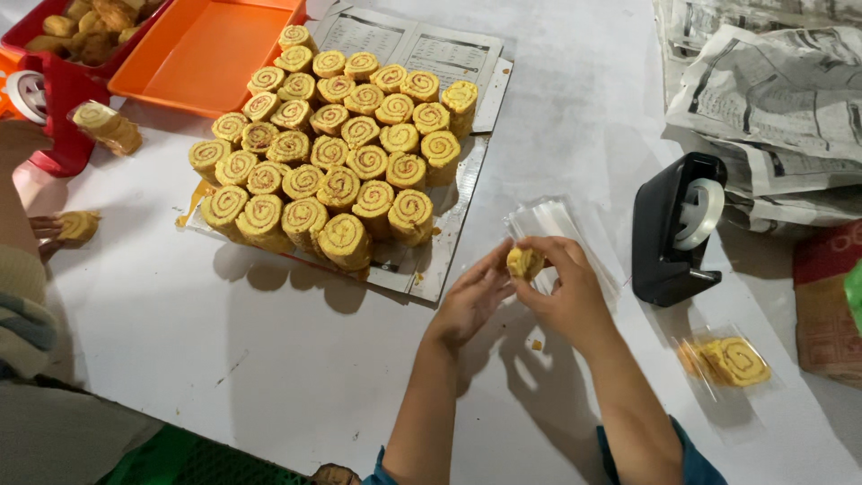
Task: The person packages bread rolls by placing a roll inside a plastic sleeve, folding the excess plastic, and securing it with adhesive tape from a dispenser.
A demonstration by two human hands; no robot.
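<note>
We pinch one spiral roll slice (524, 262) between both hands' fingers, left hand (471, 301) and right hand (570, 292) clamped on it just above the clear bags (557, 224), with the tape dispenser (675, 229) at three o'clock for easy reach.

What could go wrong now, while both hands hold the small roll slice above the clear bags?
The roll slice is soft-looking, pinched between the left hand and right hand; it may crumble, and a crumb already lies on the table. The stack of clear bags under the hands may slide or get greasy. The tape dispenser stands close to the right hand and could be bumped.
</note>
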